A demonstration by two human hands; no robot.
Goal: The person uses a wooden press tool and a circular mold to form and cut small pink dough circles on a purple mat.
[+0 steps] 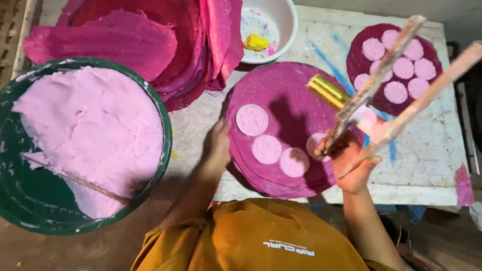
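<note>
The right hand grips two paste-smeared wooden sticks by their lower ends, light and stiff but likely slippery, above the magenta round sheet on the worktop, while the left hand rests flat, fingers loose, on that soft sheet's edge.

Left hand: forearm runs up and slightly right from the torso, palm down, fingers extended and close together, resting flat. Wrist straight. Right hand: forearm rises from lower right, elbow low, hand lifted clear of the surface. Fingers curled tight in a fist-type grip, thumb wrapped across the front, knuckles toward the camera. Both arms bare to the elbow; 2 hands well apart, right held higher than left.
</note>
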